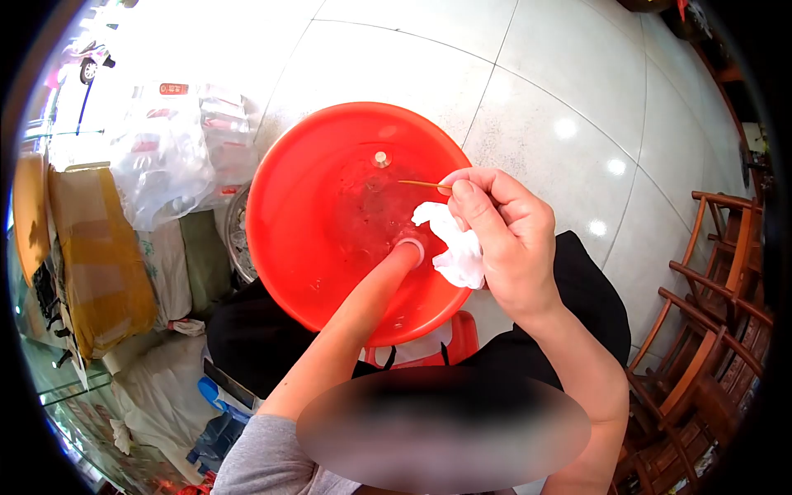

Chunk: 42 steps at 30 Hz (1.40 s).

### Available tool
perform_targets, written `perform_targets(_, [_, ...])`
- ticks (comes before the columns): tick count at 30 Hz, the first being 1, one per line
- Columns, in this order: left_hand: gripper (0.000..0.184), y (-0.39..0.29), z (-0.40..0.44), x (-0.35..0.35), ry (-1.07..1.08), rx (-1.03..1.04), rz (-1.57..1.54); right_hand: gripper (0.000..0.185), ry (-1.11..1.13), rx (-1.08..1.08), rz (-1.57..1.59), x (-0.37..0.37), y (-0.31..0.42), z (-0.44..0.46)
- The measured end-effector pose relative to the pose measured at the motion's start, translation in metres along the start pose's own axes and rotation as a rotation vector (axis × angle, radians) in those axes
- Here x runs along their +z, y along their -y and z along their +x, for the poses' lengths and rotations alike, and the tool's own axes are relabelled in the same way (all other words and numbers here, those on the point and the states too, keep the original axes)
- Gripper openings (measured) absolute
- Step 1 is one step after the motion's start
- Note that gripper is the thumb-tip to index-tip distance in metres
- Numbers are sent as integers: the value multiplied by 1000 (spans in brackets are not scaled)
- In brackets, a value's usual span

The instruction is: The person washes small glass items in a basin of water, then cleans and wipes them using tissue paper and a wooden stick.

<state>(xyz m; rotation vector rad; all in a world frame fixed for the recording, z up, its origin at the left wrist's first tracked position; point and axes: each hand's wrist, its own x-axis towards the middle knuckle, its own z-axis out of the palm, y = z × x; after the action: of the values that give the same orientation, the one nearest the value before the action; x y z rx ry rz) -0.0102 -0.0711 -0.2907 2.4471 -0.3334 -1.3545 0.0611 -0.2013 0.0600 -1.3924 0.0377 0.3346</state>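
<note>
A large round red tub (285, 165) stands in front of me, between my knees. My left hand (407, 246) reaches down into it, with a pale bangle (421, 249) at the wrist. Beyond the bangle the fingers are hidden in murky, reddish-looking liquid (371, 210). Above the tub's right side, my right hand (507, 223) pinches a thin brown stick (422, 183) between thumb and forefinger, its tip pointing left over the tub. A crumpled white tissue (455, 252) hangs from the same hand, below the thumb. One small shiny round piece (380, 159) shows inside the tub.
Plastic-wrapped packs (169, 157) and a taped cardboard box (103, 256) crowd the left. A metal basin (239, 235) sits against the tub's left side. Wooden chairs (718, 280) stand at right. A red plastic stool (464, 334) shows below the tub, on pale floor tiles (561, 99).
</note>
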Motion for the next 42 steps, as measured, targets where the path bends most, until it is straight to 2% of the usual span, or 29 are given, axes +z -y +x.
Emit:
perform_targets(4, [28,5,-7,-6,-10,41,-118,16,18,-47,4,0,2,0])
perform_targets(7, [28,14,-23,-21,-40,110,-413,16,15,-61,51,1,3,-1])
perform_targets(11, [29,27,-61,-57,-4,188,-1156,16,-37,-18,33,4,-13,4])
perform_targets(13, [25,3,-115,-106,132,33,-1666,17,-37,-66,-25,7,-32,10])
perform_targets(15, [21,-1,-137,-117,37,88,-1680,17,-44,-138,-34,11,-45,14])
perform_targets(17, [32,-7,-168,-131,119,153,-1796,16,-34,-123,-73,16,-52,15])
perform_targets(18, [42,-8,-176,-133,146,66,-1818,16,-74,-168,-122,19,-56,16])
perform_targets(21, [48,-24,-204,-140,49,158,-1853,15,-128,-274,-253,37,-75,12])
perform_targets(22, [50,-34,-214,-146,3,54,-1879,15,-132,-364,-278,44,-87,11])
perform_targets(23, [50,-36,-219,-144,5,59,-1870,14,-80,-387,-351,52,-92,6])
perform_targets(25, [50,-41,-226,-143,-30,187,-1947,11,-115,-518,-535,66,-99,0])
perform_targets(26, [49,-50,-233,-147,-91,89,-1940,12,-96,-587,-564,67,-100,5])
perform_targets(27, [49,-54,-233,-148,-88,93,-1938,12,-99,-589,-567,65,-101,11])
perform_targets(29, [51,-57,-233,-149,-67,166,-1947,16,-24,-281,-611,62,-95,21])
perform_targets(32, [48,-49,-236,-149,31,279,-1883,24,-30,-239,-589,58,-94,40])
perform_targets(34, [41,-58,-246,-153,-12,278,-1889,27,-86,-245,-563,53,-92,47])
perform_targets(35, [35,-60,-251,-156,-56,276,-1907,26,-36,-36,-371,51,-90,48])
perform_targets(36, [39,-40,-241,-148,85,462,-1997,25,-33,-57,-343,49,-88,47])
perform_targets(39, [40,-29,-240,-151,84,546,-1987,24,-32,-100,-285,43,-82,47])
perform_targets(41, [35,-24,-242,-155,72,519,-1973,23,-51,-113,-246,41,-77,45])
perform_targets(42, [33,-26,-245,-156,-93,420,-1930,23,-69,-107,-223,37,-73,44])
